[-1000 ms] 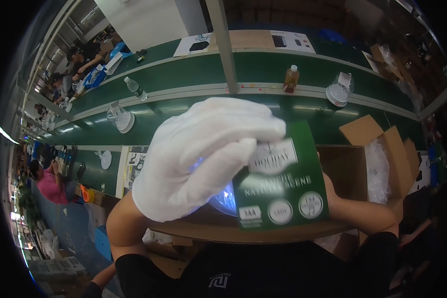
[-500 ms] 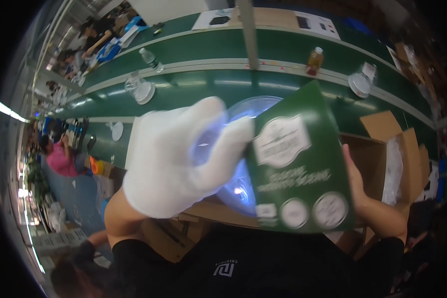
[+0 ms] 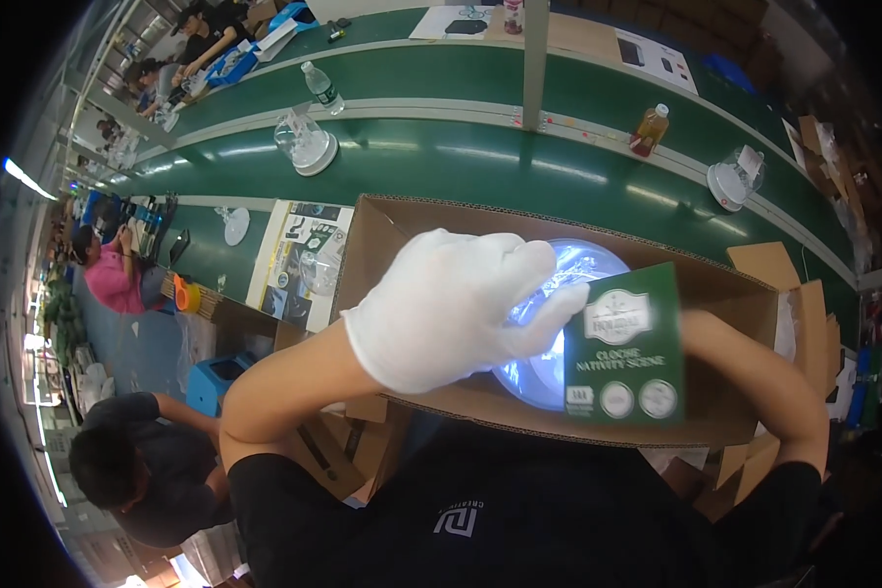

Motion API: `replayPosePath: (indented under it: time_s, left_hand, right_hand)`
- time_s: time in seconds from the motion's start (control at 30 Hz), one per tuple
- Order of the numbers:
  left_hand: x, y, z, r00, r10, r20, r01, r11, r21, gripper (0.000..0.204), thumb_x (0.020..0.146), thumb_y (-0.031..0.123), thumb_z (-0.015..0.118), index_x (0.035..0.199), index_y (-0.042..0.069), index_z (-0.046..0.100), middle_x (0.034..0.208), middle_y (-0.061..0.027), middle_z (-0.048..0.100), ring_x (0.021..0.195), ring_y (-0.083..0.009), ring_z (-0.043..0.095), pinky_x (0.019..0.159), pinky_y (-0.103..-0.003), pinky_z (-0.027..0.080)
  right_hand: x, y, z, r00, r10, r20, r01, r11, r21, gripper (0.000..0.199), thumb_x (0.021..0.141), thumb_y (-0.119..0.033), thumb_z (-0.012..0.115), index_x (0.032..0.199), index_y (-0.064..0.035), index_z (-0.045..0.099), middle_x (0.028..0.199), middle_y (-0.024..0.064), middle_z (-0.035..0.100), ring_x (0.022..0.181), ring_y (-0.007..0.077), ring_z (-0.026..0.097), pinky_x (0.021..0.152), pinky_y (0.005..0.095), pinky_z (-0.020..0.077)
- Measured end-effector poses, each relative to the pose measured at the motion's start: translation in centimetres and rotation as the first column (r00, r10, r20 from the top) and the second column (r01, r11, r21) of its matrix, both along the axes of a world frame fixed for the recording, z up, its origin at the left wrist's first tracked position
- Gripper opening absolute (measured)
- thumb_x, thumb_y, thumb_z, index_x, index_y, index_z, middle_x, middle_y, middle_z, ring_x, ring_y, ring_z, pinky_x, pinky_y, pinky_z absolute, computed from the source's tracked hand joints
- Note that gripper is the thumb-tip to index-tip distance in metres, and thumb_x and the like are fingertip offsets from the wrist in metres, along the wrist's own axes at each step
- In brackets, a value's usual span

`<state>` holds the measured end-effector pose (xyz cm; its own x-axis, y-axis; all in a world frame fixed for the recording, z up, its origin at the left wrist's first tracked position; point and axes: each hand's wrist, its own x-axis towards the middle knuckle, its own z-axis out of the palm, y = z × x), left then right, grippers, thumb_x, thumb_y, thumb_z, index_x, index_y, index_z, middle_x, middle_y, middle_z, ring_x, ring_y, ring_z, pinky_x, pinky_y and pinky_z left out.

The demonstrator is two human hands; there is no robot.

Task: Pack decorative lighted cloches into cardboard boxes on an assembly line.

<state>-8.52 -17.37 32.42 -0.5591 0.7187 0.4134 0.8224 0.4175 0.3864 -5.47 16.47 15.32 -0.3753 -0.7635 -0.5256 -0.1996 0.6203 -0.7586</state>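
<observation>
1. A long green belt table (image 3: 480,167) runs across the room.
2. A grey pole (image 3: 534,49) stands up from it.
3. A bright light (image 3: 24,178) shines at the left.
4. The floor (image 3: 137,343) looks blue-grey.

Dome (image 3: 549,338) in carton (image 3: 382,230); card (image 3: 625,345) right of left hand (image 3: 441,309).

Open brown carton (image 3: 402,230), upright green rectangular card (image 3: 625,343) with white label inside it
</observation>
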Motion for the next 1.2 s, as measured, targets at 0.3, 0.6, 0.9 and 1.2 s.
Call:
replayPosePath:
  time_s: [0.3,0.6,0.9,1.2]
  left_hand:
    - [-0.5,-3.7,-5.6,0.996,-0.077,-0.034,0.056,0.907,-0.418,0.033,0.087,0.032,0.068,0.073,0.006,0.054,0.068,-0.0098,0.057,0.059,-0.0283,0.062,0.052,-0.039,0.051]
    - [0.4,-4.6,-7.4,0.986,-0.140,-0.091,0.052,0.776,-0.629,0.036,0.086,0.041,0.069,0.072,0.010,0.057,0.062,-0.0052,0.055,0.049,-0.0210,0.060,0.045,-0.033,0.050]
    - [0.4,-3.2,-5.9,0.971,-0.236,0.029,0.200,0.744,-0.637,0.038,0.086,0.041,0.070,0.070,0.011,0.052,0.061,-0.0031,0.051,0.053,-0.0188,0.058,0.044,-0.031,0.048]
    - [1.8,-1.0,-5.1,0.937,-0.349,-0.031,0.227,0.672,-0.705,0.038,0.087,0.039,0.069,0.071,0.011,0.049,0.063,-0.0025,0.045,0.053,-0.0164,0.054,0.042,-0.030,0.044]
  right_hand:
    - [-5.3,-11.6,-14.6,0.695,0.133,-0.706,-0.252,0.965,-0.066,0.052,0.095,-0.035,0.059,0.141,-0.0131,0.051,0.147,0.0132,0.049,0.128,0.0285,0.053,0.111,0.0443,0.0364]
    - [-8.6,-16.8,-15.8,0.911,0.009,-0.412,-0.035,0.998,-0.055,0.050,0.096,-0.038,0.056,0.138,-0.0130,0.047,0.142,0.0173,0.052,0.124,0.0393,0.055,0.107,0.0470,0.0431]
    - [-9.8,-15.0,-18.6,0.989,-0.149,-0.012,0.120,0.841,-0.527,0.060,0.099,-0.026,0.056,0.152,-0.0077,0.034,0.153,0.0183,0.040,0.140,0.0301,0.040,0.117,0.0409,0.0322]
    - [-12.3,-18.0,-19.8,0.898,-0.113,0.426,0.363,0.738,-0.569,0.056,0.101,-0.040,0.055,0.149,-0.0136,0.046,0.154,0.0116,0.041,0.143,0.0259,0.036,0.117,0.0357,0.0282]
